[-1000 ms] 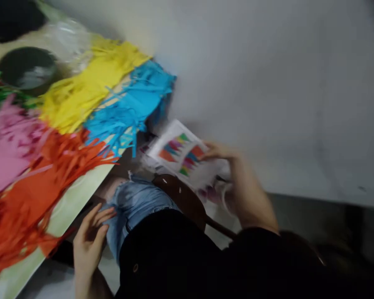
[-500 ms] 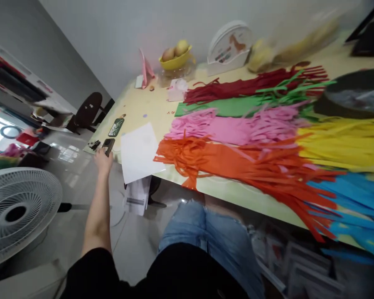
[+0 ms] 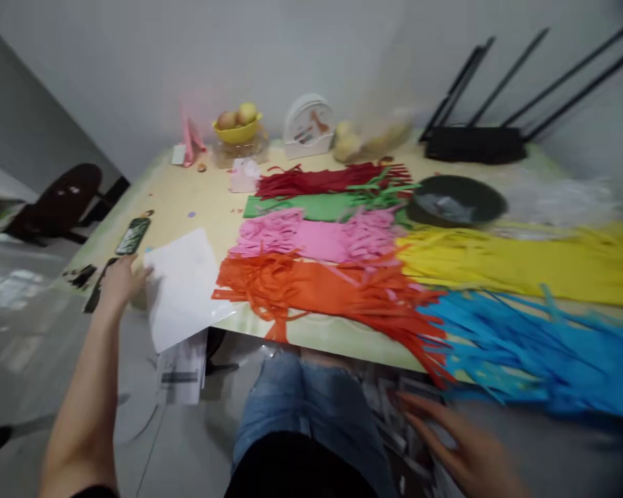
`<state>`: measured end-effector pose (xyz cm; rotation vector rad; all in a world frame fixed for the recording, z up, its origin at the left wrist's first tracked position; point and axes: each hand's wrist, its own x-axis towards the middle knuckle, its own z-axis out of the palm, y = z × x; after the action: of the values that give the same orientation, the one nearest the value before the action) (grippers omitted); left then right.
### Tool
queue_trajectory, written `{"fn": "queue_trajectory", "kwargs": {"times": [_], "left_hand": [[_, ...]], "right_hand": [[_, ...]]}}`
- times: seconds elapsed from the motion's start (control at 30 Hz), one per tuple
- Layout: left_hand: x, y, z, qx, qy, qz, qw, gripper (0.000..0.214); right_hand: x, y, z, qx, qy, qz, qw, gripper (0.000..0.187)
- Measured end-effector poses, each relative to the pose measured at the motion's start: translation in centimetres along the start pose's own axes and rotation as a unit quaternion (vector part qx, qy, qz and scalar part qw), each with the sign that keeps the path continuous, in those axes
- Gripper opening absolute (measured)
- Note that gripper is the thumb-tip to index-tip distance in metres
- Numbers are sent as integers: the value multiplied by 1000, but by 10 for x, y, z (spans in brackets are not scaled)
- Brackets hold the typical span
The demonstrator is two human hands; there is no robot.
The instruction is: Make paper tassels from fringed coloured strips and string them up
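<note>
My left hand (image 3: 118, 282) reaches out to the table's left front corner, beside a white sheet (image 3: 179, 287) and over a dark flat device (image 3: 94, 296). Blur hides its fingers. My right hand (image 3: 459, 446) hovers low under the table's front edge with fingers spread and empty, over blurred printed sheets (image 3: 394, 408) beside my knee. On the yellowish table (image 3: 208, 200) lie bands of fringed paper: red (image 3: 327, 181), green (image 3: 316, 205), pink (image 3: 311, 238), orange (image 3: 332, 294), yellow (image 3: 513, 263) and blue (image 3: 524, 346).
A dark bowl (image 3: 454, 200) sits behind the yellow paper. At the back stand a yellow fruit bowl (image 3: 237, 128), a white rounded holder (image 3: 309, 128) and a black rack (image 3: 472, 142). A green-faced phone (image 3: 133, 235) lies near the left edge. A dark chair (image 3: 57, 204) stands at left.
The view swung from the table's right end across to its left and now faces it squarely. My left hand reached out to the left corner; my right hand left the colour-printed sheet and hangs low.
</note>
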<state>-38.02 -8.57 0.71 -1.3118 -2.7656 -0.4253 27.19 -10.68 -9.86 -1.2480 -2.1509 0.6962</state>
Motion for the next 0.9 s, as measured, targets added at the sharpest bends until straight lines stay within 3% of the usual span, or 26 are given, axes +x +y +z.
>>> {"fn": "queue_trajectory", "kwargs": {"times": [0.03,0.1,0.17,0.23,0.3,0.4,0.5,0.57,0.67,0.7,0.77,0.83,0.9], "left_hand": [[-5,24,9,-17,1,47,999,67],[-27,73,34,-57,-27,159,985,69],[-58,113,62,-65,-82,276,955,73],[-84,134,86,-16,-121,298,947,78],[-95,137,102,28,-129,271,953,77],[-89,134,107,29,-98,260,960,73],[-90,158,94,-43,-37,318,946,62],[-105,194,86,-116,-17,403,908,49],[-132,253,89,-124,-114,542,824,43],[-138,268,94,-97,-147,553,814,49],[-143,284,105,-30,-193,529,826,68],[-140,281,114,32,-205,471,857,79],[-133,264,116,77,-196,418,884,78]], "right_hand": [[9,-6,1,13,-7,-15,1000,19],[34,-21,3,18,-13,-42,999,20],[62,-35,3,-5,20,-85,996,21],[88,-40,4,-41,56,-103,992,23],[108,-37,5,-68,55,-115,990,26],[131,-26,7,-105,30,-151,982,28],[151,-22,12,-152,-46,-182,970,31],[163,-25,18,-173,-101,-179,963,35],[175,-30,25,-186,-139,-147,962,39],[178,-31,26,-189,-146,-135,962,38],[180,-29,28,-196,-156,-115,961,34],[181,-24,29,-194,-161,-104,962,31],[181,-20,30,-184,-157,-96,966,30]]}}
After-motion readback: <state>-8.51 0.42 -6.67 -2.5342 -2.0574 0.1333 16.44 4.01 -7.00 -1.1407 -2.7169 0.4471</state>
